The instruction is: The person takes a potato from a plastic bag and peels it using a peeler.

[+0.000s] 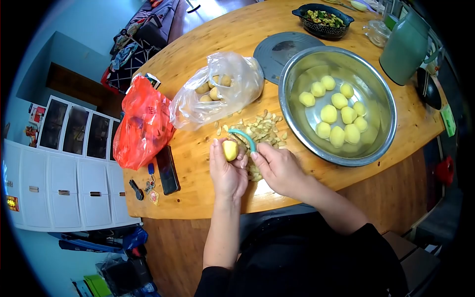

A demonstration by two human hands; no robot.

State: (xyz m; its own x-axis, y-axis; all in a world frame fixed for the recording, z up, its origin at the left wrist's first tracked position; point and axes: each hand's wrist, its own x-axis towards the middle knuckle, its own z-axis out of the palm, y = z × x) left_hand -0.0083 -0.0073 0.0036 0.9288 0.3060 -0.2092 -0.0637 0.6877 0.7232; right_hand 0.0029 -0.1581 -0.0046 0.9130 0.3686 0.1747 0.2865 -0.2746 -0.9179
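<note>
My left hand is wrapped round a potato whose visible side is peeled yellow. In my right hand is a teal peeler, its curved head just above the potato; whether the blade touches it I cannot tell. Beneath and beyond both hands lies a heap of potato peelings on the wooden table. To the right, a large steel basin holds several peeled potatoes in what looks like water. A clear plastic bag with several unpeeled potatoes sits beyond the heap.
On the left are a red plastic bag, a phone and keys. A round grey mat lies behind the basin. Farther back stand a dark dish of food and a green pitcher.
</note>
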